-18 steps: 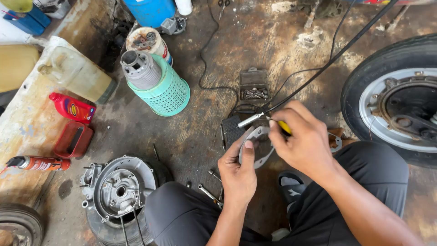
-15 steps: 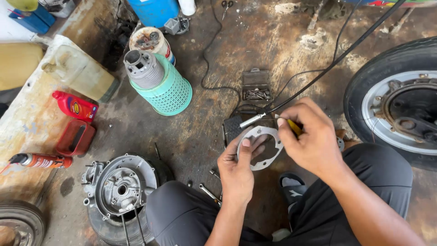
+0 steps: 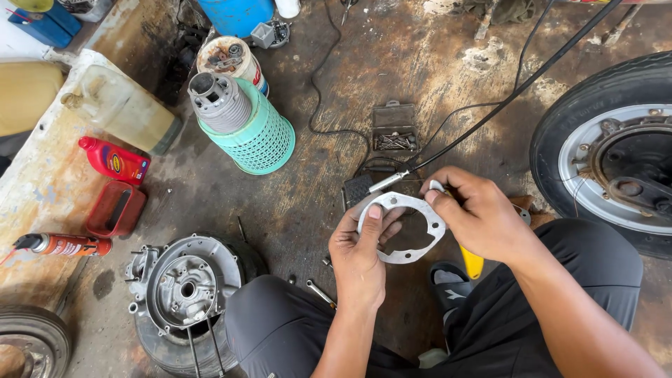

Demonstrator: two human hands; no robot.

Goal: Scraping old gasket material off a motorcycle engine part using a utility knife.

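Since the earlier frame the left hand (image 3: 360, 255) has slid onto the near-left rim of the pale ring gasket (image 3: 402, 225), thumb and fingers now pinching it. The right hand (image 3: 479, 217) is closed on the gasket's far-right edge, a yellow-handled tool (image 3: 472, 262) tucked under its palm. The gasket hangs just right of the engine casing (image 3: 183, 283), near the wheel (image 3: 602, 150).

The ring-shaped gasket (image 3: 402, 227) was pale grey-white. A yellow handle (image 3: 473, 262) showed beside dark grey trousers (image 3: 280, 325). The perforated basket (image 3: 262, 136) was mint green, the oil bottle (image 3: 114, 160) red, the barrel (image 3: 238, 14) blue, and the floor (image 3: 420, 63) rusty brown.
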